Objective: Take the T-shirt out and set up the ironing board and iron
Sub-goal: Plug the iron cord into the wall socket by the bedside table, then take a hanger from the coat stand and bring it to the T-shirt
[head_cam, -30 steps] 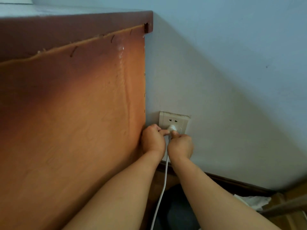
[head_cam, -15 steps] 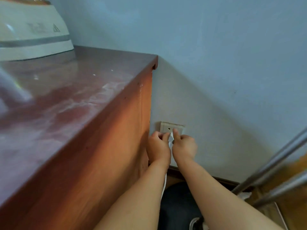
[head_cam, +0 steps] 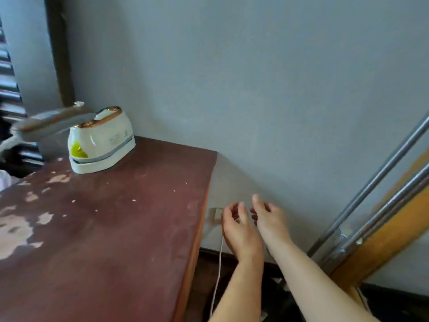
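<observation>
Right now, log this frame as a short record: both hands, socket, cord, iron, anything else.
left hand: open, empty, in front of the socket
right hand: open, empty, beside the left
socket: on the wall, partly hidden; plug not visible
cord: white, hangs beside the cabinet below the socket
iron: sits on the cabinet, near the wall
right edge: slanted metal rods
</observation>
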